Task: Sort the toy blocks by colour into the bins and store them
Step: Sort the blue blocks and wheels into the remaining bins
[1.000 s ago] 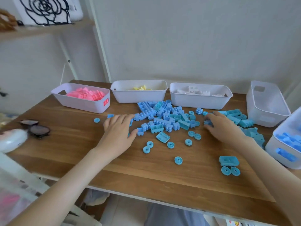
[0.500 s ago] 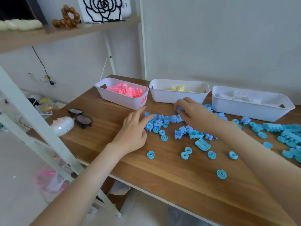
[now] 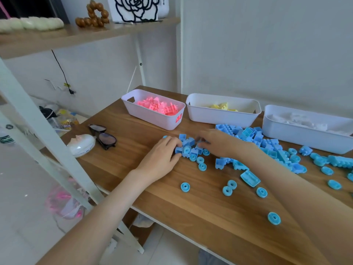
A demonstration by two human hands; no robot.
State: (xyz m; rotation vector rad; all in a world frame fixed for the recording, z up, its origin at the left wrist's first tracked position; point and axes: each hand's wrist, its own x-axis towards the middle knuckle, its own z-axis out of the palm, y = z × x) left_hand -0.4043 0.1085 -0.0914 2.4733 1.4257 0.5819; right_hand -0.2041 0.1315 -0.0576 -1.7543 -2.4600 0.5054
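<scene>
Blue blocks point(image 3: 188, 145) between left hand point(image 3: 162, 157) and right hand point(image 3: 221, 144), each grip half-curled against them, hold unclear.

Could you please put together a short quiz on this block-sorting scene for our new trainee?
1. True or false: the loose blocks on the table are all blue.
2. Which bin stands nearest the sunglasses? A. the pink-block bin; B. the yellow-block bin; C. the white-block bin.
3. Fill in: the case lying beside the sunglasses is ___ in colour.
Key: 1 true; 2 A; 3 white.
</scene>
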